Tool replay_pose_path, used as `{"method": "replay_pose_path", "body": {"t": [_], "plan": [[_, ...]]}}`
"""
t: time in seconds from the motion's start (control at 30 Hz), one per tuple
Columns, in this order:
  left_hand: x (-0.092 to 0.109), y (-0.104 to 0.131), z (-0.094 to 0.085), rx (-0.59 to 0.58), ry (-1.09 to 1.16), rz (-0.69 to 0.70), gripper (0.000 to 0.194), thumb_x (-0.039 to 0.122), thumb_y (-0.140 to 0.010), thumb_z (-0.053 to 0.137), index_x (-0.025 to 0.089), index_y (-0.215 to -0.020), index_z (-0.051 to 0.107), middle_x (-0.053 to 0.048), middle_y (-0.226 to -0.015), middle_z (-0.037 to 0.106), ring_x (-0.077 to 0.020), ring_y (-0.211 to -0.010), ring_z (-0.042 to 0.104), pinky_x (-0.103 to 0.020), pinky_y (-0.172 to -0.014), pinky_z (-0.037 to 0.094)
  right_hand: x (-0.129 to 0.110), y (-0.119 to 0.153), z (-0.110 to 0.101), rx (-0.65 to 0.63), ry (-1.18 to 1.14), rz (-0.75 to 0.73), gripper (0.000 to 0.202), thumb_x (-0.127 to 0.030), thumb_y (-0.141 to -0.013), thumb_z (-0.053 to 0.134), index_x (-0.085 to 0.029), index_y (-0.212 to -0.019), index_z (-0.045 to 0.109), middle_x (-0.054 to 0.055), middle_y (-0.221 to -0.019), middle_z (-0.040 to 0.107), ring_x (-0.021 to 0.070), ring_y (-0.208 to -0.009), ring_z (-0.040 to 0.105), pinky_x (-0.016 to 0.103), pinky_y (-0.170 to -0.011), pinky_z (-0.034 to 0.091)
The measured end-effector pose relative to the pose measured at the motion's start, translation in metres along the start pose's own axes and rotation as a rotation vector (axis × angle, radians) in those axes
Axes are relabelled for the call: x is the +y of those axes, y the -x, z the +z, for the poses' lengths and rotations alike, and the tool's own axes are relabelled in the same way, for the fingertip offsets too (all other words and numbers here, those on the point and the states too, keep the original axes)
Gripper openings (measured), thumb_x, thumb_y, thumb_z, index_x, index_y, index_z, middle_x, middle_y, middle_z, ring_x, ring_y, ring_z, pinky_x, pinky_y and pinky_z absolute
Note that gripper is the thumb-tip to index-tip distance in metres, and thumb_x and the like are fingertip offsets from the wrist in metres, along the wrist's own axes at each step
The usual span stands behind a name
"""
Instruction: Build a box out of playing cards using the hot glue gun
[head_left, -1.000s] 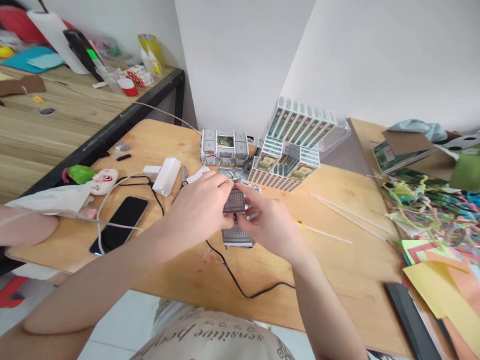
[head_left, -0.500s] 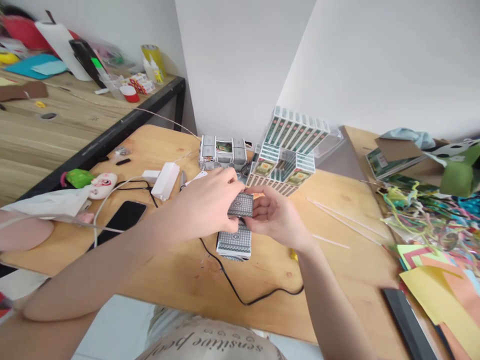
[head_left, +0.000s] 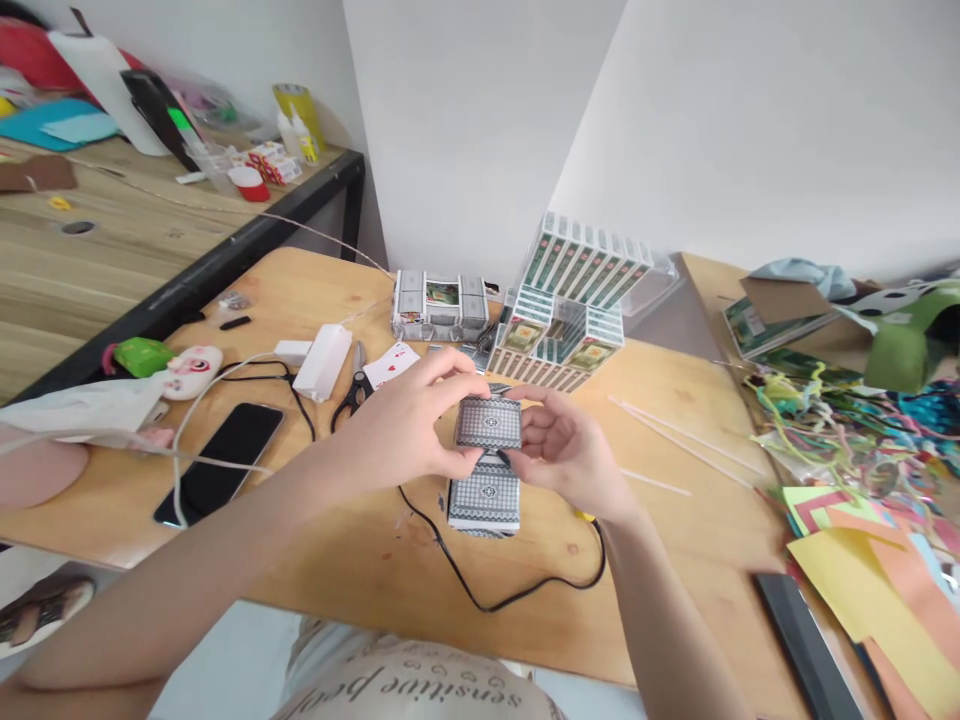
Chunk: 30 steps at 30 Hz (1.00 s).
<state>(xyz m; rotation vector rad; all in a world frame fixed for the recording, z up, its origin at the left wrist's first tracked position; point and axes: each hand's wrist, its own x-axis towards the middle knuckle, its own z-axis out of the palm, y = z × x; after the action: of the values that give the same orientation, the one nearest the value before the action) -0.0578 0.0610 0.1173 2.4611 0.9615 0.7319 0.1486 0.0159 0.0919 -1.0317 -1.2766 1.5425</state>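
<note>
A patterned grey playing-card piece [head_left: 489, 423] is held between my two hands over the middle of the wooden table [head_left: 360, 560]. My left hand [head_left: 420, 415] grips its left side, thumb at the lower edge and fingers at the top. From the right, my right hand [head_left: 566, 450] pinches its other side, the remaining fingers curled. Just below, nearer my body, a second grey card stack [head_left: 485, 497] shows the same pattern. Behind my hands stand a grey card-built box [head_left: 440, 305] and a structure of green-and-white card boxes [head_left: 581, 290].
Scissors [head_left: 356, 390], loose cards [head_left: 391, 363], a white block [head_left: 323, 362] and a phone [head_left: 225, 460] lie to the left. A black cable [head_left: 487, 607] curves across the front. White sticks [head_left: 682, 440], yarn [head_left: 847, 430] and coloured paper [head_left: 870, 570] are on the right.
The held card piece has shifted slightly right and down, and more of its face shows. My left hand has opened wider around it. Scissors and loose cards have come into fuller view.
</note>
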Motion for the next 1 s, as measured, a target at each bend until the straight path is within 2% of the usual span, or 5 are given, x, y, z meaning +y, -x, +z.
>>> {"method": "replay_pose_path", "body": {"t": [0.13,0.3,0.6,0.77,1.0], "plan": [[-0.001,-0.002,0.003,0.056,-0.066,0.127,0.033,0.021,-0.068,0.063,0.016,-0.100,0.060,-0.006,-0.102,0.058,-0.0199,-0.095,0.056,-0.032,-0.081,0.049,0.000,0.001,-0.003,-0.027,0.040,-0.026,0.049,-0.011,-0.071,0.070,-0.022,-0.114,0.050,-0.001,-0.083,0.061,0.0095,-0.068,0.062,0.024,-0.062,0.053],[-0.004,-0.005,0.005,0.075,-0.106,0.184,0.029,0.023,-0.067,0.064,0.014,-0.095,0.062,-0.007,-0.097,0.059,-0.0194,-0.087,0.055,-0.032,-0.075,0.048,-0.003,0.000,-0.008,-0.074,0.192,-0.058,0.048,-0.013,-0.073,0.069,-0.021,-0.117,0.050,-0.001,-0.082,0.059,0.0107,-0.069,0.064,0.025,-0.063,0.054],[-0.002,-0.006,0.003,0.073,-0.177,0.200,0.023,0.022,-0.067,0.062,0.014,-0.089,0.064,-0.008,-0.094,0.061,-0.0197,-0.085,0.055,-0.032,-0.072,0.047,-0.010,-0.005,-0.004,-0.029,0.401,-0.048,0.048,-0.015,-0.068,0.072,-0.020,-0.112,0.052,-0.006,-0.071,0.055,0.0073,-0.058,0.056,0.021,-0.055,0.049],[0.000,-0.006,0.002,0.062,-0.139,0.166,0.023,0.021,-0.067,0.061,0.013,-0.089,0.066,-0.008,-0.095,0.061,-0.0202,-0.087,0.056,-0.032,-0.073,0.048,-0.012,-0.006,0.000,-0.009,0.382,-0.028,0.044,-0.015,-0.068,0.071,-0.019,-0.109,0.053,-0.008,-0.064,0.052,0.0056,-0.053,0.052,0.018,-0.048,0.045],[0.003,-0.005,0.001,0.024,-0.075,0.081,0.023,0.022,-0.067,0.062,0.015,-0.089,0.066,-0.006,-0.098,0.061,-0.0200,-0.088,0.057,-0.033,-0.074,0.048,-0.010,-0.005,0.003,0.020,0.315,-0.025,0.043,-0.011,-0.066,0.070,-0.020,-0.105,0.055,-0.006,-0.071,0.058,0.0060,-0.057,0.056,0.018,-0.051,0.047]]}}
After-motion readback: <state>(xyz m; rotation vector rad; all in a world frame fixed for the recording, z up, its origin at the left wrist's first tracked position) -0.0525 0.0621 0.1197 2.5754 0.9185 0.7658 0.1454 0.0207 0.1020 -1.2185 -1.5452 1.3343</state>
